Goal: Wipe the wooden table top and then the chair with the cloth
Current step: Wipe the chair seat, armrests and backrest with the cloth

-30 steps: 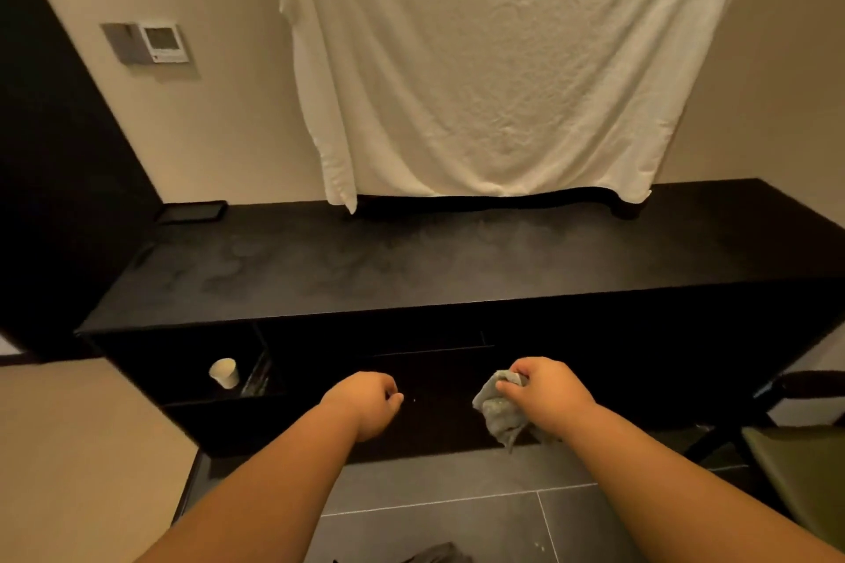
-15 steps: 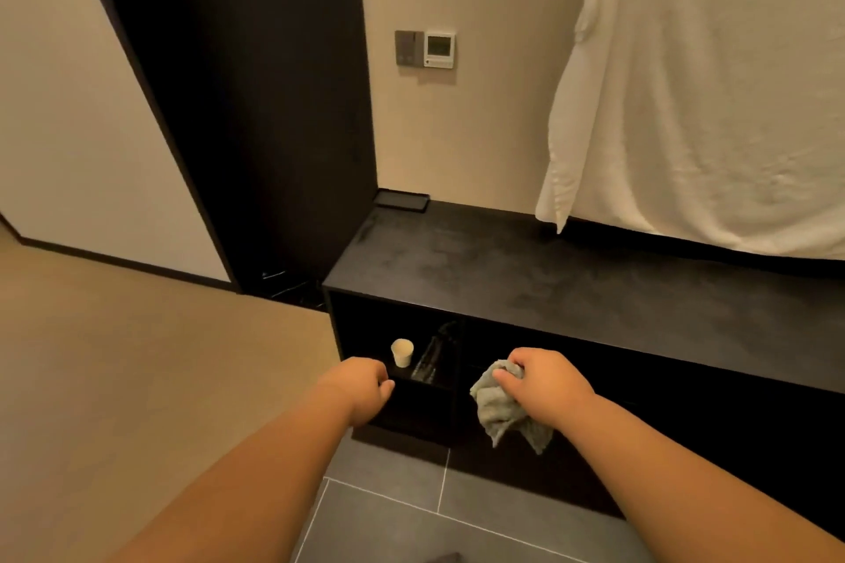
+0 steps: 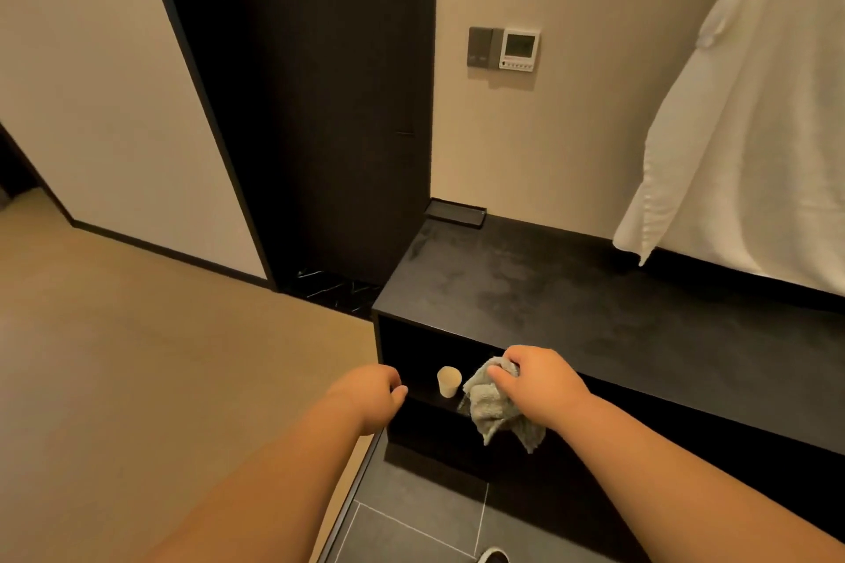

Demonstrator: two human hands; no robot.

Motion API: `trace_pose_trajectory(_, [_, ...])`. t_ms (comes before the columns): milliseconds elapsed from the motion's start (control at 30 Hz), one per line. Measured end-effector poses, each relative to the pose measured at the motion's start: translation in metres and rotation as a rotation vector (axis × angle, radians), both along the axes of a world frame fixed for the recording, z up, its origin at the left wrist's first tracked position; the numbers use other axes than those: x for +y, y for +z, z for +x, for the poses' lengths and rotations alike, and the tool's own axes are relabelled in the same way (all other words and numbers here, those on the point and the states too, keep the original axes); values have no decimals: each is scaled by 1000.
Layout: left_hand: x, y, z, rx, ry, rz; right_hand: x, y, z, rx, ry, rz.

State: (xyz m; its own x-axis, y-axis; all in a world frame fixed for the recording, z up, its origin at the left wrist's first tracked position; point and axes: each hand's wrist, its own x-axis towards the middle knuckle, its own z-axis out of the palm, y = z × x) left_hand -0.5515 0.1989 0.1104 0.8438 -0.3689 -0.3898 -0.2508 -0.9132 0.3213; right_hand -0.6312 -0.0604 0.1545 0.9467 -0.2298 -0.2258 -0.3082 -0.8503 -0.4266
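The dark wooden table top [image 3: 594, 311] runs from the centre to the right edge, low against the wall. My right hand [image 3: 537, 382] grips a crumpled grey cloth [image 3: 496, 409] in front of the table's front edge, below the top surface, and the cloth hangs down from my fingers. My left hand [image 3: 372, 393] hovers to the left of the table's end with its fingers curled and holds nothing. No chair is in view.
A small paper cup [image 3: 448, 382] stands in the open shelf under the table's left end. A white towel [image 3: 750, 128] hangs on the wall above the table. A black tray [image 3: 455, 212] lies at the back left corner. A tall dark cabinet [image 3: 311, 105] stands to the left.
The view has swung left: the table now sits at the right, the cabinet and beige floor came into view, and the chair left the frame. Both hands keep their pose.
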Motion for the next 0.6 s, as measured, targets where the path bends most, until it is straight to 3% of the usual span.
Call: trace_pose_trajectory(600, [-75, 38, 263, -46, 69, 35, -91, 12, 305, -55, 48, 86])
